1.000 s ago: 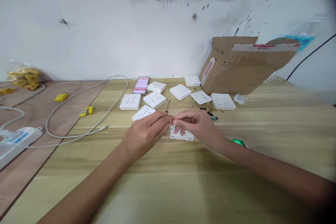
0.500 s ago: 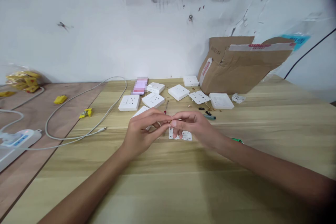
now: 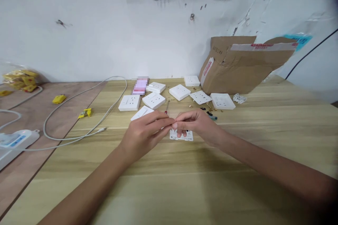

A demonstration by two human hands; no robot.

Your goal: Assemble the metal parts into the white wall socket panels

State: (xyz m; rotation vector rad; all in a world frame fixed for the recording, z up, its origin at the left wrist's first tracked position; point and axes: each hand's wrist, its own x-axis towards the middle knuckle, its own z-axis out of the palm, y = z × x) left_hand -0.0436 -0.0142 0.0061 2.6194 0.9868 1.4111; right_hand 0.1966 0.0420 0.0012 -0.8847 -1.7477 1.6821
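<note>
My left hand [image 3: 148,132] and my right hand [image 3: 196,124] meet at the fingertips above the wooden table [image 3: 169,190]. Both are pinched closed, and whatever lies between the fingertips is too small and hidden to name. Beneath the fingers of my right hand lies a white slotted plate [image 3: 188,136], partly covered by them. A small screwdriver [image 3: 166,109] with a red part rests just beyond the hands. Close to my left hand is a white socket panel [image 3: 142,111].
More white socket panels [image 3: 180,92] spread across the back, beside a phone [image 3: 141,86]. A cardboard box [image 3: 240,66] stands back right. Dark and brass-coloured bits lie near it. At the left are a looped cable [image 3: 79,139], yellow pieces [image 3: 59,98] and a power strip [image 3: 19,144].
The fingers of my left hand have drawn closer together, and the brass-coloured bit seen between the fingertips is now hidden. The view has shifted slightly.
</note>
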